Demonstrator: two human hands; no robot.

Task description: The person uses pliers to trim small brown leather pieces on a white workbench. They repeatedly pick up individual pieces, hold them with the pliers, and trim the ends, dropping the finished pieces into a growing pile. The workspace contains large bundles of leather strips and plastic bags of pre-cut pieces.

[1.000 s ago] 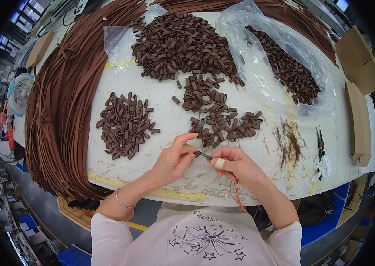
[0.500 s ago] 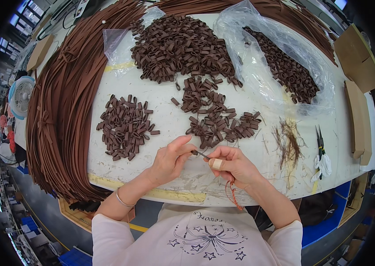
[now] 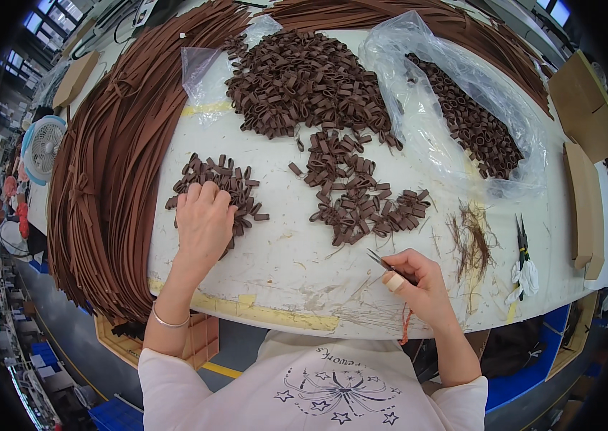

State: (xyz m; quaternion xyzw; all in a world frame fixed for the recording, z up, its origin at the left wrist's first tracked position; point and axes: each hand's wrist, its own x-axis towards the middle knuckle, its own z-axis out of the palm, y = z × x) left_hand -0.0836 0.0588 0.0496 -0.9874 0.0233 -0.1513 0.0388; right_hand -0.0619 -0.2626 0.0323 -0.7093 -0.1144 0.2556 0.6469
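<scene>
"How are your hands posed?"

"Your left hand (image 3: 205,218) reaches in from the lower left, back up and fingers bent down over a small pile of brown loops (image 3: 242,192), left of centre in the frame. Your fingertips are hidden, so I cannot tell whether they grip one."

"And your right hand (image 3: 424,287)?"

"It sits low, right of centre, grasping a dark pointed tool (image 3: 389,266) whose two tips aim toward the upper left, slightly apart. A tan wrap (image 3: 394,281) circles one digit, and an orange cord (image 3: 406,325) hangs below your palm."

"What does your desk (image 3: 282,266) carry?"

"A large heap of loops (image 3: 304,82) at upper centre, a trail of loops (image 3: 351,190) below it, and a clear bag (image 3: 426,122) of more at upper right. Brown strips (image 3: 99,194) sweep down the left side. Loose threads (image 3: 471,237) and a second pointed tool (image 3: 522,248) lie at right; yellow tape (image 3: 286,314) lines your near edge."

"And the room around you?"

"A fan (image 3: 44,149) and windows (image 3: 34,21) at upper left, cardboard boxes (image 3: 584,201) at far right, grey floor (image 3: 77,334) at lower left."
</scene>
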